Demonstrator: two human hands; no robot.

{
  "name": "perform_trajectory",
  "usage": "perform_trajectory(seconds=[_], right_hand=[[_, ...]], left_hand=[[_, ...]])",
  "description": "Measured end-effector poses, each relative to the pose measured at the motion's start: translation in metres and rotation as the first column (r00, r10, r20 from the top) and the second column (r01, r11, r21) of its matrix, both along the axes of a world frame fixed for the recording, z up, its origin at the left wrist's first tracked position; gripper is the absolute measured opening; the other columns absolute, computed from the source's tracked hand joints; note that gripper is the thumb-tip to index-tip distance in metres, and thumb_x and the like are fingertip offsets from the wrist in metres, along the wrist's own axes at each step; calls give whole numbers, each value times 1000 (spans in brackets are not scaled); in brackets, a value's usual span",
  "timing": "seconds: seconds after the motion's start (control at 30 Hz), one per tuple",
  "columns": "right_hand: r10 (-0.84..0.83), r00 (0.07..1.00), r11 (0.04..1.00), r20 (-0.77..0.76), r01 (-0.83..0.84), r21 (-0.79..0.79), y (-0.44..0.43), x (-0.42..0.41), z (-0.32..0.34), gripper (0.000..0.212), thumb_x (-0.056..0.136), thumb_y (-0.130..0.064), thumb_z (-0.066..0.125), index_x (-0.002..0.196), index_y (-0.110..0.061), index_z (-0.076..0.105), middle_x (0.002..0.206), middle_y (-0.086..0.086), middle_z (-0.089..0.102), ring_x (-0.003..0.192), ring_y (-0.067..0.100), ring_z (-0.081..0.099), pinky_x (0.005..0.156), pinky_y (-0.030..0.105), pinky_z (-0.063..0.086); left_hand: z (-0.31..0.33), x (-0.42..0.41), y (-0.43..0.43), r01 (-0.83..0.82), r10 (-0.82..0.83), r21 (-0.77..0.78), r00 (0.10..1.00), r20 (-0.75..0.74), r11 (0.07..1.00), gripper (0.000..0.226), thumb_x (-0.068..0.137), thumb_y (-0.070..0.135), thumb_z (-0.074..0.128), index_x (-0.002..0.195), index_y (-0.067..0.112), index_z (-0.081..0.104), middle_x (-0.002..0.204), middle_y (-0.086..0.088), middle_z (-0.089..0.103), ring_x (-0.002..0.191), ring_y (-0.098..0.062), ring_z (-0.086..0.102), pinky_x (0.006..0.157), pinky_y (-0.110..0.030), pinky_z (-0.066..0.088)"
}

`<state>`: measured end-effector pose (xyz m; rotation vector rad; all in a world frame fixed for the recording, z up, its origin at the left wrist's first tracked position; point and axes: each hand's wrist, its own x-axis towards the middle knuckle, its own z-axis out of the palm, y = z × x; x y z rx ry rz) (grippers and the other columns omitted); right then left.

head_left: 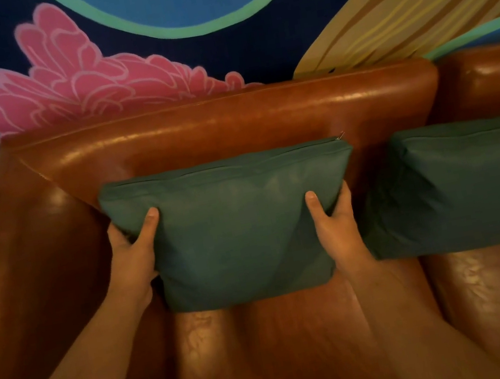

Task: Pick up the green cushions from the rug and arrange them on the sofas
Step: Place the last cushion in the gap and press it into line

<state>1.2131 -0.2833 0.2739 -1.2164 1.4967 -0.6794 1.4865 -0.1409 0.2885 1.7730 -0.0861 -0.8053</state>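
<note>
A green cushion [235, 228] stands upright against the backrest of a brown leather sofa [224, 127], at its left seat. My left hand [134, 253] grips the cushion's left edge, thumb on the front. My right hand [336, 221] grips its right edge the same way. A second green cushion [461, 185] leans against the backrest just to the right, touching or nearly touching the first. The rug is out of view.
The sofa's left armrest [21, 263] rises beside my left forearm. Behind the sofa is a wall mural [81, 72] with a pink flower, blue oval and tan stripes. Bare leather seat [270, 352] lies below the cushions.
</note>
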Motion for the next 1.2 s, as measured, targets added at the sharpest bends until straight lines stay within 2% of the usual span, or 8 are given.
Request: perform_trajectory(seconds=[0.07, 0.13, 0.23, 0.37, 0.57, 0.73, 0.93, 1.2], right_hand=[[-28, 996, 999, -83, 30, 26, 1, 2, 22, 99, 94, -49, 76, 171, -29, 18, 166, 11, 35, 151, 31, 41, 126, 50, 37], [-30, 984, 999, -174, 33, 16, 2, 4, 49, 95, 99, -31, 75, 172, -23, 15, 168, 18, 27, 152, 37, 38, 125, 49, 36], [120, 945, 992, -303, -129, -10, 10, 7, 86, 91, 98, -28, 76, 170, -21, 22, 167, 21, 27, 150, 41, 40, 125, 46, 35], [331, 831, 936, -446, -347, 48, 34, 12, 134, 91, 98, -37, 75, 171, -28, 22, 173, 22, 18, 153, 49, 33, 125, 48, 31], [386, 761, 903, -522, -428, 44, 60, -7, 200, 87, 103, -44, 64, 172, -41, 10, 179, 13, 4, 159, 43, 19, 125, 60, 31], [340, 754, 911, -562, -412, -1, 69, -48, 240, 85, 104, -43, 63, 171, -43, 10, 179, 12, 3, 161, 43, 15, 125, 64, 28], [296, 771, 927, -563, -374, -24, 74, -110, 259, 83, 104, -43, 62, 170, -50, 10, 179, 12, 4, 161, 42, 15, 124, 63, 29], [300, 754, 918, -584, -395, -39, 58, -253, 261, 84, 104, -47, 62, 169, -50, 8, 179, 12, 4, 162, 41, 15, 123, 64, 31]], left_hand=[[12, 0, 6, 35, -45, 83, 992, 119, 996, 94, 84, 53, 82, 159, 42, 27, 140, 15, 56, 121, -7, 59, 110, -47, 47], [29, -5, 11, 96, -132, 145, 955, 264, 985, 108, 78, 59, 85, 163, 38, 21, 148, 6, 49, 133, -11, 52, 118, -43, 42], [67, -24, 19, 221, -326, 287, 858, 397, 932, 107, 85, 45, 84, 167, 30, 16, 158, -20, 36, 149, -30, 35, 126, -41, 27], [118, -48, 30, 288, -475, 397, 699, 535, 871, 104, 86, 44, 82, 167, 30, 17, 160, -27, 27, 150, -40, 29, 125, -47, 25], [184, -101, 30, 364, -614, 510, 604, 508, 779, 99, 88, 57, 74, 166, 33, 19, 167, -24, 19, 149, -47, 29, 124, -52, 24], [221, -153, 28, 444, -703, 546, 486, 520, 711, 98, 89, 65, 65, 166, 39, 11, 170, -20, 12, 154, -41, 20, 125, -57, 21], [235, -222, 27, 465, -722, 552, 463, 515, 692, 97, 89, 66, 65, 166, 39, 12, 170, -17, 13, 154, -39, 22, 124, -59, 21], [247, -350, 0, 464, -744, 582, 380, 549, 667, 96, 91, 63, 64, 166, 39, 10, 170, -16, 12, 154, -40, 22, 125, -58, 19]])
